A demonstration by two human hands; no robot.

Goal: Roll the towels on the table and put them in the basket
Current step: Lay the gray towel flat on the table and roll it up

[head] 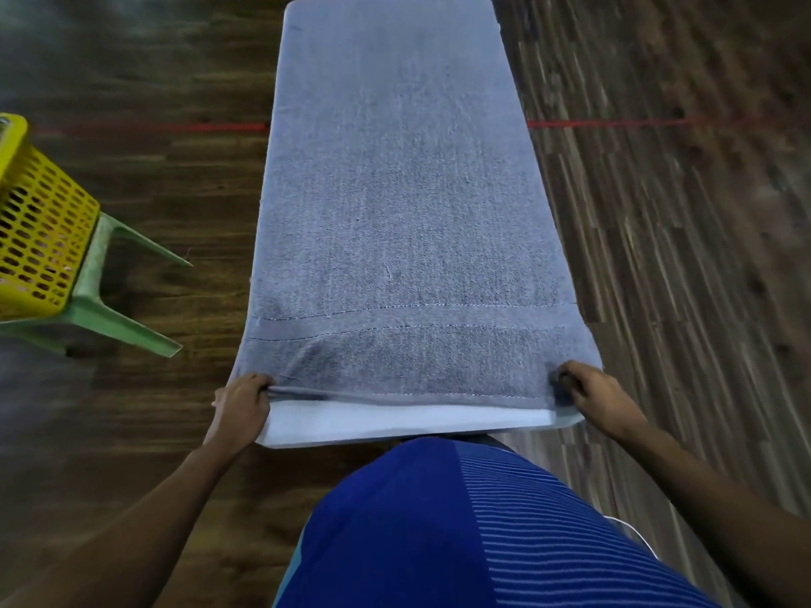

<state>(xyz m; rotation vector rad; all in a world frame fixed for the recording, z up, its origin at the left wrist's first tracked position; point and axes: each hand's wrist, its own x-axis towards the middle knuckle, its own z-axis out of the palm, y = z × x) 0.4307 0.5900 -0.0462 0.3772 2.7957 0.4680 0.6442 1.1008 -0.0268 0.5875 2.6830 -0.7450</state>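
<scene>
Gripping the near corners, both hands hold the grey towel at the edge closest to the person. The left hand has its fingers curled over the left corner, bunching the hem into a small fold, and the right hand pinches the right corner with its fingers curled in the same way. Neither hand holds anything else. The towel lies spread flat on the white desk and covers nearly the whole top; only a bare strip of desk shows along the near edge, just in front of the hem. Holding both corners at once keeps the short edge straight and taut, which probably prepares it to be turned over evenly as the start of a roll. The towel's long axis runs straight away from the person, along the length of the desk, with the short edges lying crosswise and the stitched border band at the near end. A roll begun here would therefore travel toward the far end. The yellow basket stands well apart to the left, resting on a green stool on the wooden floor.
</scene>
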